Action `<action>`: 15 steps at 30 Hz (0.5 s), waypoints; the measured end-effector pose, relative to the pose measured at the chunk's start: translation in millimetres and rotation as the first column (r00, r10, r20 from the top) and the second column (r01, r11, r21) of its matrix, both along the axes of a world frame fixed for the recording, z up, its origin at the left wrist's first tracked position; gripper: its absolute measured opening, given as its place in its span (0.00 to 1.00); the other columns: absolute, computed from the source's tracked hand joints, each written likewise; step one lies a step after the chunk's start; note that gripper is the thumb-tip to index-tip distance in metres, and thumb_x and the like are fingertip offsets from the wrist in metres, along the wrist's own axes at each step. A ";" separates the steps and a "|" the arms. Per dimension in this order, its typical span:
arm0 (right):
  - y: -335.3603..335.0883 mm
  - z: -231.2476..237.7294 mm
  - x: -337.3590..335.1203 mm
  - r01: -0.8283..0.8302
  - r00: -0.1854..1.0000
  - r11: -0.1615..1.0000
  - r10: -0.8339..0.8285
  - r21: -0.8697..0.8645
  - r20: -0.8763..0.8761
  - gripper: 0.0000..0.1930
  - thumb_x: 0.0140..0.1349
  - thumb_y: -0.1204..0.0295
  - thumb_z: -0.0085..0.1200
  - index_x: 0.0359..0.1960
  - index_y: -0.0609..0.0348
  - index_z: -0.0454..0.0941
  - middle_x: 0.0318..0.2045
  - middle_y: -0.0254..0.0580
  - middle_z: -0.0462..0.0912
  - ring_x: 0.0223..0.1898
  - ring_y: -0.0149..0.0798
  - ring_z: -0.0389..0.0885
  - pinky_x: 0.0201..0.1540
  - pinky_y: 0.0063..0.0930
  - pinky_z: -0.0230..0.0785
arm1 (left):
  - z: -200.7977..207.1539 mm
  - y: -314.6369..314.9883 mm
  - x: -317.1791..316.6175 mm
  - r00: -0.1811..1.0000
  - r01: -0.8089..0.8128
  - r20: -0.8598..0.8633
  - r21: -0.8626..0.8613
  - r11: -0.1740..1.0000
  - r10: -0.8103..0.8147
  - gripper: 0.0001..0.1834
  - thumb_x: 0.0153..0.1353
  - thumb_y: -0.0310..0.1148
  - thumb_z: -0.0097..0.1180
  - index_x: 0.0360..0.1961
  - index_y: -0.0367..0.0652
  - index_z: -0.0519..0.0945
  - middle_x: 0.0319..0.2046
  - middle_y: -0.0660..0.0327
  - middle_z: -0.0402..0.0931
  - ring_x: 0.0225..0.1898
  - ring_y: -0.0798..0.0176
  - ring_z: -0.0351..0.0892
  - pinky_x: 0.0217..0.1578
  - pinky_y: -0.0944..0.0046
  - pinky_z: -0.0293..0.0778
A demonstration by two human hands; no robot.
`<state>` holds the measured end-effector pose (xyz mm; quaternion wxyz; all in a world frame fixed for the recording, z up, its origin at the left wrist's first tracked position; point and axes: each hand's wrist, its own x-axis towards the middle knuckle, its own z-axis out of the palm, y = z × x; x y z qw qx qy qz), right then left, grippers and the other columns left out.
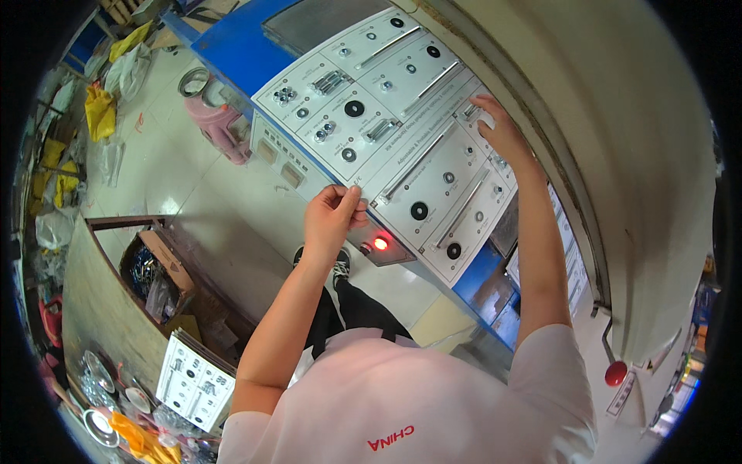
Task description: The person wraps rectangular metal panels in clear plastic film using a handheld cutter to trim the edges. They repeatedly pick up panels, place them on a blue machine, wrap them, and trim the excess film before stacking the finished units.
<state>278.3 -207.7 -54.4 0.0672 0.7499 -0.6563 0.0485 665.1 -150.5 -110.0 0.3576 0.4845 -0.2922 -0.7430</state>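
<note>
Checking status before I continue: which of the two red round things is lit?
The red light beside the left hand: it glows, while the red ball knob at the picture's lower right does not.

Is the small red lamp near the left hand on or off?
On: the red lamp glows vividly, much brighter than the panel face around it.

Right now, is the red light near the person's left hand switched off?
No, the red light, just below and to the right of the person's left hand in the picture, glows brightly.
</note>
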 end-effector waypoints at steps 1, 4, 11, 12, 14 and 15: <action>16.1 2.9 6.7 0.046 0.999 0.998 -0.046 -0.031 0.020 0.18 0.67 0.74 0.58 0.58 0.51 0.82 0.57 0.45 0.83 0.59 0.43 0.81 0.62 0.34 0.71 | -1.0 0.4 0.7 1.000 0.010 0.013 -0.014 1.000 -0.009 0.14 0.72 0.40 0.61 0.37 0.40 0.78 0.29 0.63 0.80 0.25 0.69 0.80 0.28 0.68 0.76; 99.2 12.1 48.2 0.348 0.915 0.927 -0.303 -0.141 0.266 0.18 0.66 0.75 0.58 0.58 0.51 0.81 0.57 0.46 0.83 0.60 0.44 0.81 0.62 0.35 0.71 | -3.8 -15.6 14.6 0.995 0.094 0.040 -0.027 0.995 -0.092 0.15 0.71 0.40 0.63 0.42 0.37 0.78 0.30 0.61 0.81 0.26 0.67 0.81 0.31 0.66 0.79; 285.4 -22.6 201.4 0.713 -0.285 0.521 -0.396 0.469 0.873 0.24 0.75 0.68 0.54 0.70 0.55 0.68 0.49 0.45 0.83 0.46 0.38 0.85 0.48 0.32 0.78 | -23.4 -165.5 102.7 0.967 -0.156 0.092 -0.524 0.837 0.237 0.38 0.67 0.35 0.67 0.72 0.36 0.63 0.35 0.61 0.80 0.37 0.68 0.80 0.37 0.68 0.79; 288.7 -30.3 216.1 0.649 -0.425 0.555 -0.302 0.520 0.853 0.26 0.75 0.68 0.55 0.72 0.54 0.64 0.48 0.44 0.83 0.45 0.38 0.85 0.47 0.32 0.79 | -28.8 -181.9 110.4 0.977 -0.021 0.163 -0.561 0.828 0.136 0.37 0.66 0.34 0.67 0.72 0.36 0.64 0.35 0.61 0.79 0.37 0.69 0.79 0.37 0.69 0.78; 285.2 -41.7 234.3 0.618 -0.520 0.616 -0.146 0.488 0.842 0.30 0.75 0.69 0.54 0.75 0.53 0.59 0.47 0.44 0.83 0.45 0.37 0.85 0.46 0.33 0.79 | -35.6 -207.2 120.0 0.949 0.221 0.313 -0.591 0.776 -0.032 0.36 0.66 0.32 0.67 0.72 0.36 0.67 0.37 0.62 0.79 0.38 0.70 0.78 0.39 0.70 0.76; 279.4 -46.3 240.4 0.656 -0.480 0.627 -0.083 0.420 0.874 0.30 0.76 0.69 0.53 0.76 0.54 0.57 0.47 0.45 0.83 0.44 0.37 0.85 0.46 0.33 0.79 | -38.3 -213.6 121.3 0.959 0.213 0.278 -0.567 0.796 -0.059 0.31 0.66 0.33 0.69 0.67 0.37 0.74 0.35 0.65 0.78 0.37 0.71 0.75 0.41 0.69 0.73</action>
